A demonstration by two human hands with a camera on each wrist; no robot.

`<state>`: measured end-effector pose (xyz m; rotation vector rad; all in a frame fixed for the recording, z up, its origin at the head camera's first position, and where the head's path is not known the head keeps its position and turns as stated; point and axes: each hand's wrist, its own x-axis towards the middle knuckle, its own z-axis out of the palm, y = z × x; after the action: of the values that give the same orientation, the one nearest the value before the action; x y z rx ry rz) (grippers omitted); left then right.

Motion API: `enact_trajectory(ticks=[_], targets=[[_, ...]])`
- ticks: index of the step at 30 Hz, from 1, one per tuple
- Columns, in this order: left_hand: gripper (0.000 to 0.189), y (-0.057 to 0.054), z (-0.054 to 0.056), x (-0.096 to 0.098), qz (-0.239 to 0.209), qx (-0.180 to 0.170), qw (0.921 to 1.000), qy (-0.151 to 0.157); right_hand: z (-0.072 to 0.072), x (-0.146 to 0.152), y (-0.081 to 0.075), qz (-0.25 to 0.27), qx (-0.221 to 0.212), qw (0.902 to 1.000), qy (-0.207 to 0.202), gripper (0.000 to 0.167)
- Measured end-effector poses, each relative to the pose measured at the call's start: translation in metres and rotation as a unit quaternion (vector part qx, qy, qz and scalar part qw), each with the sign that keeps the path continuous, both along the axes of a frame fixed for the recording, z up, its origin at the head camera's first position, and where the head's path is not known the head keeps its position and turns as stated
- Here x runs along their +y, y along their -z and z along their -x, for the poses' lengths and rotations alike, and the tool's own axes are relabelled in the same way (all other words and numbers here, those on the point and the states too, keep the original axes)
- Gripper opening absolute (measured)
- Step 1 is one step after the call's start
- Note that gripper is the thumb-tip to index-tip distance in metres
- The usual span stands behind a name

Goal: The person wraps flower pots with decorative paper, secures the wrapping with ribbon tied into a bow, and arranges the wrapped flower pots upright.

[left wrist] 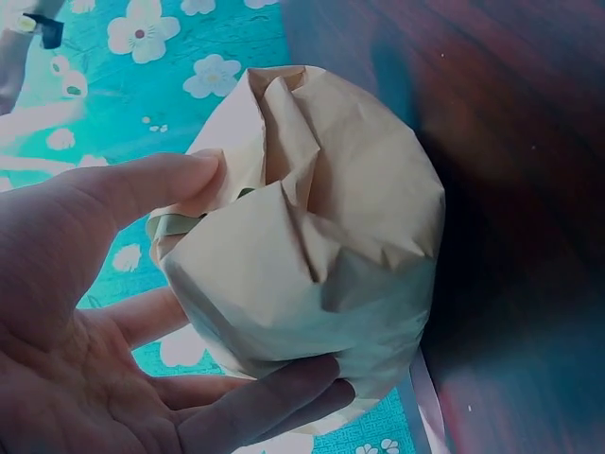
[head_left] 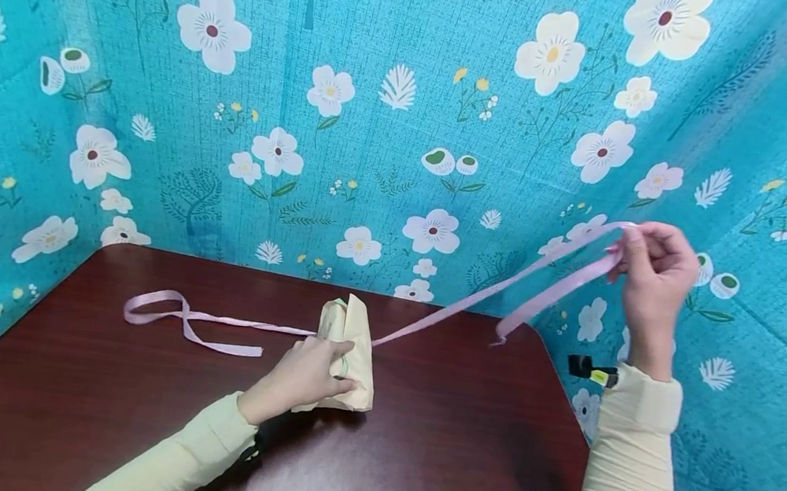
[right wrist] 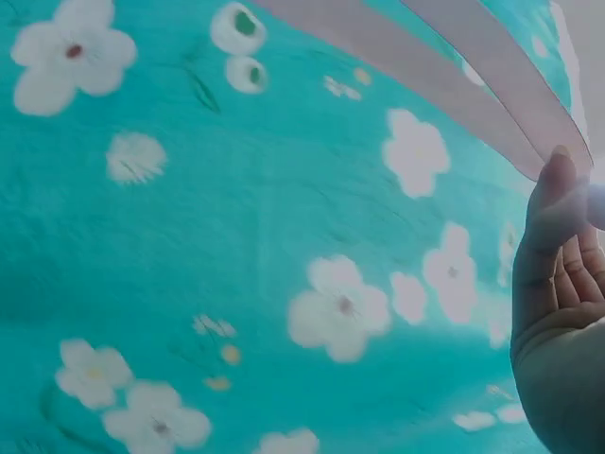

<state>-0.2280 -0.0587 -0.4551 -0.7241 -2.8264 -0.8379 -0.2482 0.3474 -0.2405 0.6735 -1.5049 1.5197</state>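
Note:
A package wrapped in cream paper (head_left: 360, 337) stands on the table, its folded end with creased flaps facing the camera in the left wrist view. My left hand (head_left: 306, 370) grips it from the left, thumb (left wrist: 184, 180) on one side and fingers curled along the other. Up at the right, my right hand (head_left: 660, 271) pinches a pink ribbon (head_left: 488, 293) between thumb and fingers. From there one stretch slopes down to the package, while a loose end hangs beside it. The ribbon's other tail (head_left: 216, 318) lies left of the package in a loop.
The dark brown table (head_left: 444, 456) has its back edge close to a blue floral cloth (head_left: 377, 117), which also hangs along the left and right sides. A black wrist camera (head_left: 588, 369) is strapped at the right sleeve.

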Motion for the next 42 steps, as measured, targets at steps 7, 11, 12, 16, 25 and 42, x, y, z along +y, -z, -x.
enact_trajectory(ticks=[7, 11, 12, 16, 25, 42], targets=[[0.066, 0.001, 0.002, -0.004, 0.01, 0.005, 0.9999, -0.002, -0.027, 0.03, -0.008, 0.067, 0.022, 0.9969, 0.035, 0.021], [0.065, 0.0, 0.002, -0.007, 0.009, 0.008, 0.9999, -0.004, -0.031, 0.037, -0.011, 0.078, 0.017, 0.9962, 0.036, 0.021], [0.065, -0.001, 0.003, -0.007, 0.008, 0.008, 0.9999, -0.005, -0.031, 0.038, -0.013, 0.075, 0.013, 0.9964, 0.037, 0.021], [0.065, -0.002, 0.002, -0.008, 0.016, 0.01, 0.9998, -0.011, -0.03, 0.029, -0.025, 0.05, -0.017, 0.9982, 0.027, 0.022], [0.063, 0.004, -0.002, -0.006, 0.045, 0.048, 0.9976, -0.023, 0.009, -0.069, -0.031, -0.273, -0.177, 0.9452, 0.022, 0.014], [0.056, 0.009, -0.014, 0.004, 0.083, 0.068, 0.9942, 0.012, 0.065, -0.29, -0.016, -0.447, -0.171, 0.8505, -0.218, 0.013]])
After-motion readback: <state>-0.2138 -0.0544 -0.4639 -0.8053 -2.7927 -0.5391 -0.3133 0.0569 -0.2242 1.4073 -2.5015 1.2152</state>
